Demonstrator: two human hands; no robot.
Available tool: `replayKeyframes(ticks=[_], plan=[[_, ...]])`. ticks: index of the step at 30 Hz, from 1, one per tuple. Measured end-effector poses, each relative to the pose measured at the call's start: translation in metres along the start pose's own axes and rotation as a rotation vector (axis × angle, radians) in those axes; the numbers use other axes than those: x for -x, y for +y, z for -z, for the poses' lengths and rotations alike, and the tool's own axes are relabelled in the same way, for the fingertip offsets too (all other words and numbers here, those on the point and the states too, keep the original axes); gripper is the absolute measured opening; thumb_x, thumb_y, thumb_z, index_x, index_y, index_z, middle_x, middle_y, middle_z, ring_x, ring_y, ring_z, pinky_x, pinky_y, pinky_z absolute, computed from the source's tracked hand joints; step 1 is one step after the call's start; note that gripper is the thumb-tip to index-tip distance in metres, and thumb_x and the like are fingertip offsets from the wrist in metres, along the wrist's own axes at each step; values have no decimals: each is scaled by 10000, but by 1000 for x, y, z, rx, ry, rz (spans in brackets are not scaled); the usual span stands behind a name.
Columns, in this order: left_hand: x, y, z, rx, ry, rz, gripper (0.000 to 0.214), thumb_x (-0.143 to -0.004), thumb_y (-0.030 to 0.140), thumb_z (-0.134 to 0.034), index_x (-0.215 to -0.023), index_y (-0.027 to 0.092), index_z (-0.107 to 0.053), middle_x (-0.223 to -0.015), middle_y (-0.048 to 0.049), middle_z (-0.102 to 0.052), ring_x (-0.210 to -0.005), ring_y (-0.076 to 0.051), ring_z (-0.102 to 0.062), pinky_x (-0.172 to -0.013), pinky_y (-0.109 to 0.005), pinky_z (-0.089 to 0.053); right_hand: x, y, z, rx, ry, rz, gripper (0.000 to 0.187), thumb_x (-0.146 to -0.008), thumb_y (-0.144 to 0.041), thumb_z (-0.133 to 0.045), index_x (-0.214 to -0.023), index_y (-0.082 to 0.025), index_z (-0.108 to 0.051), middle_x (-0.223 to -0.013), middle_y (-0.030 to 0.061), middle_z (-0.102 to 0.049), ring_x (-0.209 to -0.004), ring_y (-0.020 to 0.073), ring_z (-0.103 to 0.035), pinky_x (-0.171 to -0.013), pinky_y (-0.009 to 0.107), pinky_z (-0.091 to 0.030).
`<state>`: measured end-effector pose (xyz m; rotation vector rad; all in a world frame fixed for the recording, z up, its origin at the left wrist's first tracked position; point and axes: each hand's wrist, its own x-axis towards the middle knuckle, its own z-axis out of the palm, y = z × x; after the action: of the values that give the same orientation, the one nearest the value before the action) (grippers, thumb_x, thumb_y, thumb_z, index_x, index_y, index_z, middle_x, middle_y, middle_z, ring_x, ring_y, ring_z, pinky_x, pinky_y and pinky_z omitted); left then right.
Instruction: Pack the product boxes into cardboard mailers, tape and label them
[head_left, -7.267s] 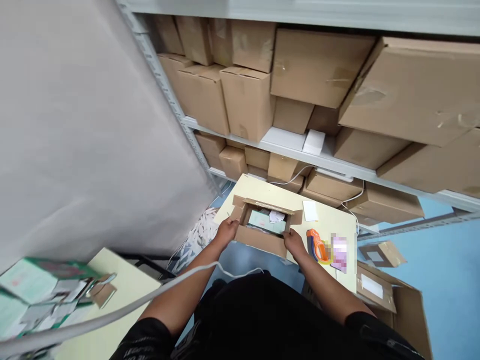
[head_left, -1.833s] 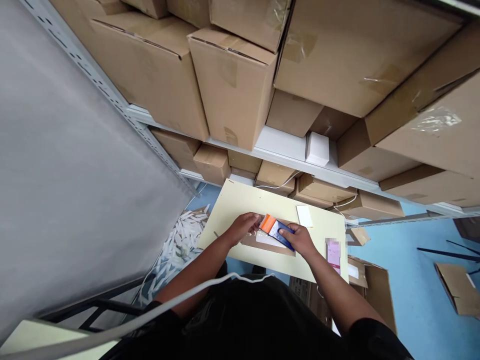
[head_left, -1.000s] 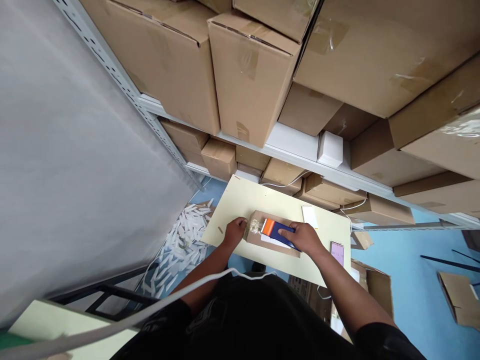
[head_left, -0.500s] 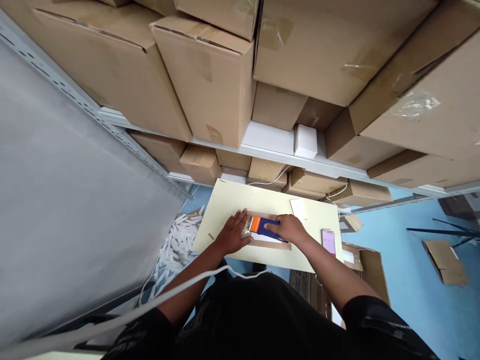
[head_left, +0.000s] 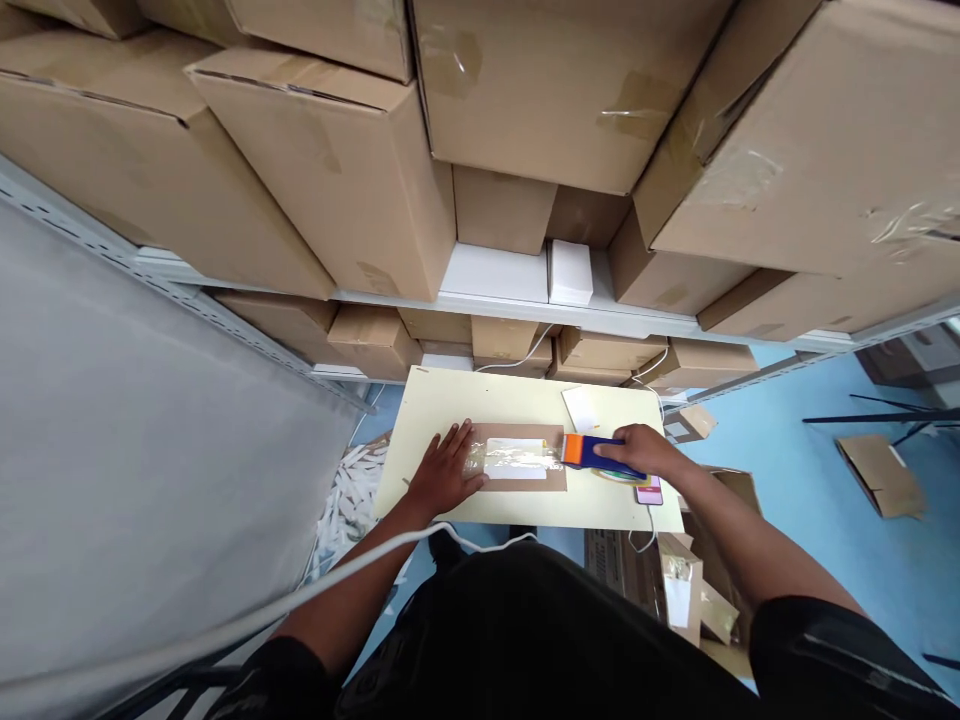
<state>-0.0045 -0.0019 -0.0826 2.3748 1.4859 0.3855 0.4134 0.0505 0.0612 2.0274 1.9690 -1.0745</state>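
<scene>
A flat brown cardboard box [head_left: 525, 486] lies on the pale table [head_left: 420, 410]. Clear packing tape [head_left: 477, 460] runs along its top, over a white paper label [head_left: 516, 458]. My left hand [head_left: 442, 475] rests on the left end of the box, fingers spread and pressing down. At the other end, my right hand [head_left: 641, 450] grips a blue and orange tape dispenser [head_left: 600, 452]. Its orange head sits by the right edge of the box, with the tape stretched to it. The dispenser's tail hangs partly over a phone.
A phone [head_left: 651, 492] and white paper [head_left: 581, 408] lie on the table's right side. Shelves of cardboard boxes [head_left: 525, 90] rise behind. An open carton [head_left: 679, 580] stands on the floor at right; white scraps [head_left: 352, 495] lie at left. A white cable crosses my left arm.
My right hand has drawn the tape dispenser rightward across the box, leaving clear tape over the label. My left hand stays on the left end. The camera view has shifted.
</scene>
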Motion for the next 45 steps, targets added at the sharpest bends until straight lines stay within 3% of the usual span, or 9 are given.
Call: replayKeyframes(ticks=[5, 15, 22, 27, 32, 36, 39, 42, 45], plan=[[-1, -1, 0, -1, -10, -10, 941, -910, 561, -637, -1674, 191, -233, -1719, -162, -254, -1558, -362, -313, -1259, -519, -248, 3, 62, 3, 114, 1, -69, 531, -874, -669, -656, -707, -172, -739, -689, 119, -713, -619, 182, -600, -618, 331, -317], [-3, 2, 4, 31, -46, -9, 992, -945, 536, -620, -1691, 176, -75, -1742, -179, -159, -1558, -371, -314, -1235, -535, -351, -82, 33, -59, -99, -176, -371, 556, -655, -686, -841, -693, -145, -717, -745, 112, -747, -652, 232, -676, -608, 300, -429], [-2, -6, -8, 147, 18, -54, 1043, -920, 481, -676, -1696, 213, -33, -1754, -166, -90, -1569, -406, -271, -1233, -589, -371, -49, 73, -98, -133, 30, -532, 602, -848, -727, -647, -727, -142, -713, -783, 164, -744, -714, 268, -696, -635, 328, -440], [16, -7, -21, 353, 137, 68, 958, -959, 456, -625, -1690, 216, -55, -1756, -176, -65, -1596, -394, -188, -1263, -597, -298, -14, 77, -170, 78, 403, -365, 580, -1011, -637, -423, -1073, -137, -709, -867, 151, -747, -835, 280, -697, -801, 364, -454], [56, -5, -41, 766, 56, 255, 1002, -928, 434, -650, -1684, 219, -30, -1710, -187, -260, -1546, -343, -348, -1243, -539, -346, -10, 73, -219, 230, 503, -244, 405, -998, -433, -494, -1166, -112, -674, -1092, 222, -728, -1127, 383, -634, -1118, 567, -309], [62, -1, -55, 862, -36, 323, 1108, -801, 402, -778, -1673, 209, -122, -1638, -191, -401, -1483, -353, -443, -1220, -543, -372, -4, 69, -232, 130, 620, -105, 630, -846, -294, -595, -1446, -113, -525, -1375, 254, -594, -1351, 450, -480, -1179, 645, -231], [52, 2, -59, 891, -6, 390, 1030, -827, 423, -739, -1658, 207, -170, -1589, -179, -473, -1456, -338, -482, -1220, -535, -365, -4, 51, -236, -136, 518, 159, 845, -808, -298, -596, -1603, -178, -335, -1557, 186, -466, -1473, 396, -383, -1204, 574, -304], [42, 7, -52, 841, 38, 381, 884, -875, 462, -678, -1619, 198, -279, -1555, -167, -514, -1452, -319, -487, -1224, -507, -359, -12, 22, -234, -401, 383, 298, 753, -870, -334, -572, -1583, -215, -362, -1493, 142, -549, -1410, 325, -485, -1156, 504, -408], [33, 9, -32, 718, 69, 383, 726, -914, 518, -614, -1530, 183, -427, -1465, -166, -594, -1371, -320, -564, -1158, -483, -438, -18, -8, -219, -482, 444, 237, 556, -924, -398, -552, -1440, -195, -519, -1306, 138, -657, -1235, 303, -607, -1061, 451, -480]])
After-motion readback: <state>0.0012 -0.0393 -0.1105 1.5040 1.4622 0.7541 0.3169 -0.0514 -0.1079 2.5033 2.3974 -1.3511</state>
